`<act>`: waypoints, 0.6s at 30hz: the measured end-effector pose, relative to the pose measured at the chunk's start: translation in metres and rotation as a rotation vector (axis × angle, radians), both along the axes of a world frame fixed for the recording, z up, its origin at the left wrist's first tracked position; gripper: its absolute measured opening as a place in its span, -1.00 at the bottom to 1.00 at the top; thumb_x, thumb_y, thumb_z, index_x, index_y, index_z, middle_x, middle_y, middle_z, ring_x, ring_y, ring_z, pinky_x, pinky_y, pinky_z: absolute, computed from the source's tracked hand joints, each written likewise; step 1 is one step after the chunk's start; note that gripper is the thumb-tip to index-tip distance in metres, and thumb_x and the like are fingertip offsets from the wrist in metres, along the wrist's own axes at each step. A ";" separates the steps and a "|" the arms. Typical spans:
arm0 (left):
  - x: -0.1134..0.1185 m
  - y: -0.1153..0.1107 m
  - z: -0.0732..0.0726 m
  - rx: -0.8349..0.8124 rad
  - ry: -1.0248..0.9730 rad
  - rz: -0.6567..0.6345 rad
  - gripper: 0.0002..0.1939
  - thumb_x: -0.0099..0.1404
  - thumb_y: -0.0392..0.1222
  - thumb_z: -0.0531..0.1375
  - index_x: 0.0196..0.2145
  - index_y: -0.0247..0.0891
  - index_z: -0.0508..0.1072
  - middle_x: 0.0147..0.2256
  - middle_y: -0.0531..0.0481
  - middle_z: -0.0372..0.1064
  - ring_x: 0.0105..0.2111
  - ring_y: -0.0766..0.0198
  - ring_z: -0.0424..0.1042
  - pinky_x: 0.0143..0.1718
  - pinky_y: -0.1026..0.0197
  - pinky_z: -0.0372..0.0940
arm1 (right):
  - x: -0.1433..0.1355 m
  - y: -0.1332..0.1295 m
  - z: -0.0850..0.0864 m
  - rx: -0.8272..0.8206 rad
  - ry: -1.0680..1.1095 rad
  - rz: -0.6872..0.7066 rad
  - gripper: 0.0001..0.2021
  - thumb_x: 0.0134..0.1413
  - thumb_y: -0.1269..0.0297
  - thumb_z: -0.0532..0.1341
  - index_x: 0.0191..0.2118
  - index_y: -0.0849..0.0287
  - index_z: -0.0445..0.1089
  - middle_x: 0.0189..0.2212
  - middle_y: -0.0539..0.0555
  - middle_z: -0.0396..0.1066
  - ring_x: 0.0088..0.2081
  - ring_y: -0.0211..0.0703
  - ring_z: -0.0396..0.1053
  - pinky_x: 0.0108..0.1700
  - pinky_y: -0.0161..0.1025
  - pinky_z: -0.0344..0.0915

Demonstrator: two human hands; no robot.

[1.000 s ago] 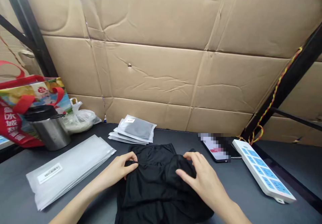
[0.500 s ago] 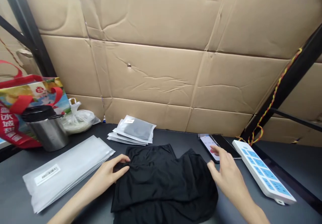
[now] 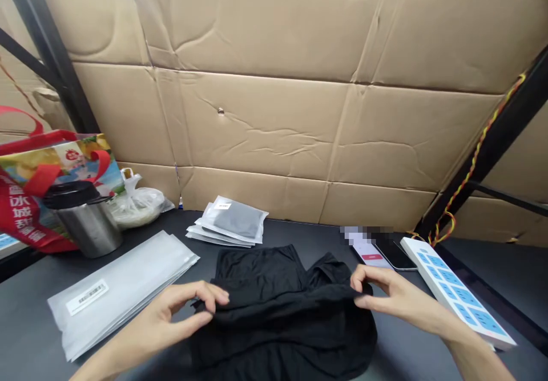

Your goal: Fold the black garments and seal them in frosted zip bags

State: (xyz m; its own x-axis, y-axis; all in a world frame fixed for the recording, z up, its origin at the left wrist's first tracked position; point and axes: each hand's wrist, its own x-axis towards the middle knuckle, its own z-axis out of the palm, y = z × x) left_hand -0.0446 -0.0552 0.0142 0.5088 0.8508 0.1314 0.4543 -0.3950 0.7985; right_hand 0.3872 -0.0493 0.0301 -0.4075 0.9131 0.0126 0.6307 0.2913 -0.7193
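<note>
A black garment (image 3: 282,329) of thin, soft cloth lies in front of me; its exact kind I cannot make out. My left hand (image 3: 184,312) pinches the cloth at its left side between thumb and fingers. On the right, my right hand (image 3: 381,292) grips the same fold between thumb and fingertips. Between both hands an edge of the cloth is lifted and stretched across, with folded layers showing behind it. To the left of my left hand lies a stack of long frosted plastic bags (image 3: 124,290), the top one with a barcode label.
Smaller packed bags (image 3: 231,221) lie at the back by the cardboard wall (image 3: 257,113). Two phones (image 3: 396,250) and a white power strip (image 3: 458,290) are on the right. A steel tumbler (image 3: 88,224), a tied plastic bag (image 3: 139,204) and a colourful carrier bag (image 3: 25,198) stand at left.
Both hands have taken hold of the black garment and raised a fold of it between them. My right hand has moved down and left, away from the phone.
</note>
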 end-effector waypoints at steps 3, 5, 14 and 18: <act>-0.001 -0.014 0.018 -0.163 0.055 -0.311 -0.80 0.15 -0.02 0.33 -0.26 -0.07 0.54 -0.13 0.02 0.50 0.00 0.03 0.38 0.05 0.08 0.27 | 0.020 -0.014 0.015 -0.234 -0.080 0.194 -0.81 -0.07 0.13 0.35 -0.33 0.07 0.45 -0.31 -0.04 0.44 -0.20 -0.10 0.35 -0.14 -0.26 0.22; 0.000 -0.015 0.019 -0.177 0.097 -0.311 -0.78 0.16 -0.01 0.32 -0.21 -0.03 0.55 -0.09 0.03 0.48 0.03 0.02 0.36 0.09 0.07 0.25 | 0.020 -0.012 0.018 -0.251 -0.061 0.201 -0.80 -0.01 0.09 0.32 -0.29 0.07 0.47 -0.29 -0.01 0.46 -0.18 -0.09 0.36 -0.12 -0.25 0.23; -0.010 0.015 -0.037 0.282 0.429 0.076 -0.48 0.28 -0.25 0.10 0.18 0.05 0.25 0.22 0.10 0.16 0.18 0.13 0.20 0.18 0.12 0.14 | -0.066 0.034 -0.018 0.243 -0.208 0.155 -0.69 0.06 0.30 0.25 -0.03 -0.06 0.38 -0.06 0.02 0.36 0.00 -0.06 0.25 0.07 -0.13 0.17; -0.008 0.035 -0.030 0.209 0.272 0.116 -0.76 0.32 -0.12 0.09 -0.11 -0.07 0.48 -0.10 0.06 0.48 -0.08 0.15 0.44 -0.01 0.17 0.31 | -0.078 0.044 -0.023 0.347 -0.204 0.173 -0.89 0.19 0.23 0.15 -0.27 0.03 0.43 -0.23 0.02 0.43 -0.14 -0.08 0.33 0.00 -0.11 0.21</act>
